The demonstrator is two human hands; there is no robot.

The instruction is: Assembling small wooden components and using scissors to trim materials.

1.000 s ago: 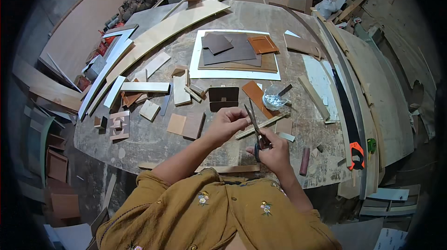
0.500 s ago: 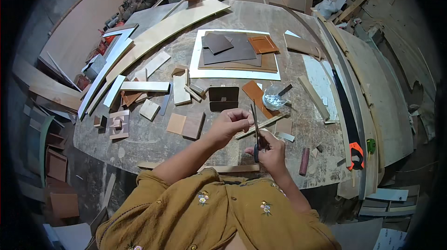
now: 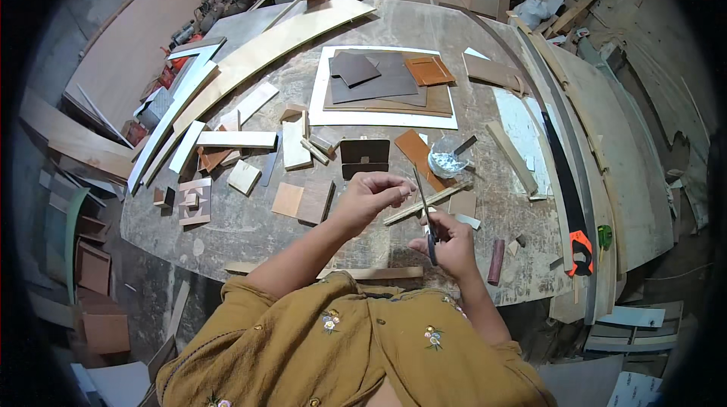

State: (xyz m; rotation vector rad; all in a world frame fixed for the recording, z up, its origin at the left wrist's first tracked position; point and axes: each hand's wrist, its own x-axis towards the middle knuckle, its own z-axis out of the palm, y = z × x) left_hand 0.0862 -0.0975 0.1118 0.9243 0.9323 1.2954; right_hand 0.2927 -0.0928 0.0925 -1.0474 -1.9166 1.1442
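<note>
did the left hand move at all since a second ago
Yes, slightly. The left hand has drifted a little toward the person's right and nearer the body, away from the dark brown rectangular wooden panel on the table.

Single head-worn fisheye view, steeply down, close over cluttered workbench [image 3: 250, 225].

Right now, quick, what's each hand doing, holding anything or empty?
Left hand: fingers pinched together at the tip of the long thin dark blade; whether it holds anything cannot be told.
Right hand: closed around the blade's dark handle.

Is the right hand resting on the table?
No, the right hand is raised off the table, holding scissors.
</note>
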